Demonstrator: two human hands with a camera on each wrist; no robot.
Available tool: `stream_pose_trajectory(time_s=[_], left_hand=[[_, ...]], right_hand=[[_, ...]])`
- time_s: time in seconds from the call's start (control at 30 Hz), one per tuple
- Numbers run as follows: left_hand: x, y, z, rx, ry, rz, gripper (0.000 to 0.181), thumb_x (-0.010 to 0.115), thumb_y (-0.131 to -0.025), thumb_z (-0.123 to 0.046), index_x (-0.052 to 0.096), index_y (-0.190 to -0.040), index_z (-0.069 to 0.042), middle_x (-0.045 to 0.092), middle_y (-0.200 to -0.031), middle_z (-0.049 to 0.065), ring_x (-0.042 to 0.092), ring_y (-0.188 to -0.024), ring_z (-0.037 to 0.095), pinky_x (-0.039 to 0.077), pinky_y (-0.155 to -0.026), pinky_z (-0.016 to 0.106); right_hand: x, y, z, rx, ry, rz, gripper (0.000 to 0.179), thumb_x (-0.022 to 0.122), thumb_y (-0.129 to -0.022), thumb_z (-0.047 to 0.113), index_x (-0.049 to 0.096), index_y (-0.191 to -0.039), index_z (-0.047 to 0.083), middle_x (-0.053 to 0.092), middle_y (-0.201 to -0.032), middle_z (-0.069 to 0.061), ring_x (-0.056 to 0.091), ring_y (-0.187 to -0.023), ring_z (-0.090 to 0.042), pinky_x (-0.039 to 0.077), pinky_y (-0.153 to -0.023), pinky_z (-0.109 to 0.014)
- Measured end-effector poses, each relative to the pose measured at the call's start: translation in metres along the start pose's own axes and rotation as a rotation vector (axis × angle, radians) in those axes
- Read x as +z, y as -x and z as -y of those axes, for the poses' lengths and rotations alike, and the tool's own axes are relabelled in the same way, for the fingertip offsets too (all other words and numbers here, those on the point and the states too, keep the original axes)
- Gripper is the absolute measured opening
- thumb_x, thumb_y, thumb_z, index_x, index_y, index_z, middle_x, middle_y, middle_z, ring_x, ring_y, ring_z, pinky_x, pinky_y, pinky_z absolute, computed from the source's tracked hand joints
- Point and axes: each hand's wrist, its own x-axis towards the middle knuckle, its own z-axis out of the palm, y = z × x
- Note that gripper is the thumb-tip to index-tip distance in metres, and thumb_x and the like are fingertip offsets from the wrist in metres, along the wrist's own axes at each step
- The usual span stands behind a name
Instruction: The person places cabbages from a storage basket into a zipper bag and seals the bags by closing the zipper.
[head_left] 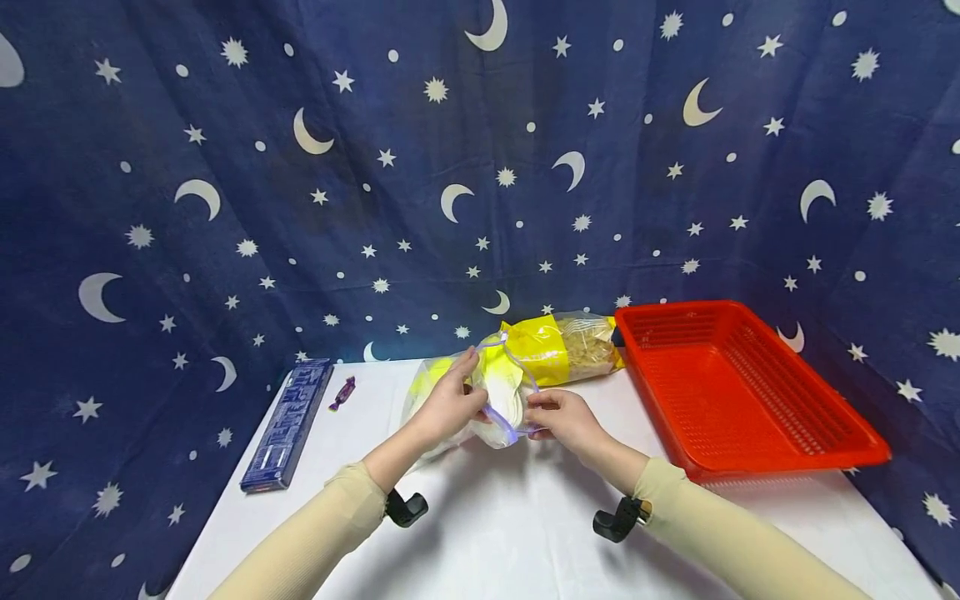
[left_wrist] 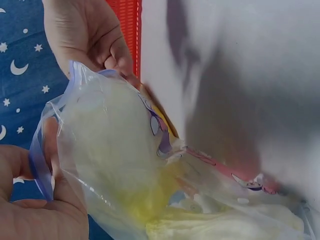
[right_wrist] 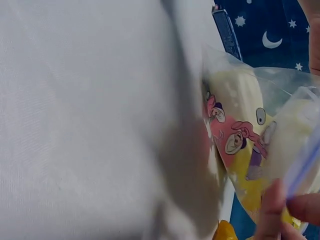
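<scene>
A clear zip bag (head_left: 438, 379) with a purple zip edge and pink cartoon prints is held up over the middle of the white table, its mouth gaping to the right. Pale white and yellow contents (left_wrist: 220, 225) show through the plastic; their kind is not plain. My left hand (head_left: 450, 402) grips the mouth's near-left side, the purple strip running between thumb and fingers in the left wrist view. At the right end of the zip, my right hand (head_left: 566, 421) pinches the edge between thumb and fingertips, also seen low in the right wrist view.
Behind the zip bag lies a yellow and clear packet of dry flakes or pasta (head_left: 588, 346). A red plastic basket (head_left: 712, 462) stands at the right. On the left are a long dark blue box (head_left: 288, 425) and a small wrapped candy (head_left: 342, 393). A starry blue curtain (head_left: 420, 167) hangs behind.
</scene>
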Motion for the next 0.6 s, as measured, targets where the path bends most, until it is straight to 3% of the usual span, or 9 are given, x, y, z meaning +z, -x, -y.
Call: stream_pose_trajectory(time_s=[0.1, 0.2, 0.33, 0.47, 0.6], left_hand=[[-0.003, 0.002, 0.0, 0.009, -0.017, -0.001, 0.075, 0.055, -0.091, 0.0, 0.023, -0.159, 0.007, 0.01, -0.171, 0.011, 0.062, -0.074, 0.019, 0.063, -0.067, 0.033], [-0.007, 0.004, -0.001, 0.012, -0.074, -0.017, 0.073, 0.055, -0.092, -0.002, 0.024, -0.158, 0.006, 0.011, -0.171, 0.009, 0.062, -0.072, 0.018, 0.062, -0.068, 0.031], [-0.016, 0.007, -0.004, 0.015, -0.134, -0.071, 0.07, 0.055, -0.092, -0.005, 0.029, -0.156, 0.008, 0.015, -0.169, 0.012, 0.065, -0.069, 0.015, 0.061, -0.067, 0.028], [-0.026, 0.009, -0.007, -0.033, -0.076, -0.118, 0.07, 0.055, -0.091, -0.005, 0.031, -0.155, 0.008, 0.019, -0.168, 0.015, 0.067, -0.075, 0.015, 0.062, -0.068, 0.028], [-0.034, 0.009, -0.01, -0.077, -0.025, -0.141, 0.07, 0.056, -0.091, -0.004, 0.032, -0.156, 0.007, 0.024, -0.167, 0.014, 0.067, -0.079, 0.016, 0.063, -0.069, 0.03]], right_hand=[[0.003, -0.002, -0.002, -0.024, -0.009, -0.037, 0.044, 0.068, -0.086, -0.005, 0.062, -0.128, -0.015, 0.065, -0.122, -0.026, 0.068, -0.068, -0.02, 0.062, -0.064, -0.03], [0.005, -0.003, 0.001, -0.058, 0.072, -0.095, 0.047, 0.068, -0.082, -0.004, 0.065, -0.128, -0.01, 0.067, -0.123, -0.022, 0.063, -0.062, -0.018, 0.058, -0.057, -0.026], [0.007, -0.002, 0.014, -0.126, 0.199, -0.131, 0.048, 0.067, -0.082, -0.001, 0.066, -0.129, -0.007, 0.071, -0.101, -0.015, 0.059, -0.059, -0.016, 0.049, -0.053, -0.025], [0.009, 0.0, 0.029, -0.208, 0.259, -0.108, 0.05, 0.065, -0.083, -0.003, 0.064, -0.133, -0.007, 0.064, -0.075, -0.008, 0.058, -0.059, -0.017, 0.045, -0.05, -0.023], [0.011, 0.0, 0.043, -0.238, 0.275, -0.077, 0.053, 0.065, -0.085, -0.003, 0.06, -0.138, -0.006, 0.062, -0.074, -0.007, 0.06, -0.062, -0.02, 0.044, -0.051, -0.022]])
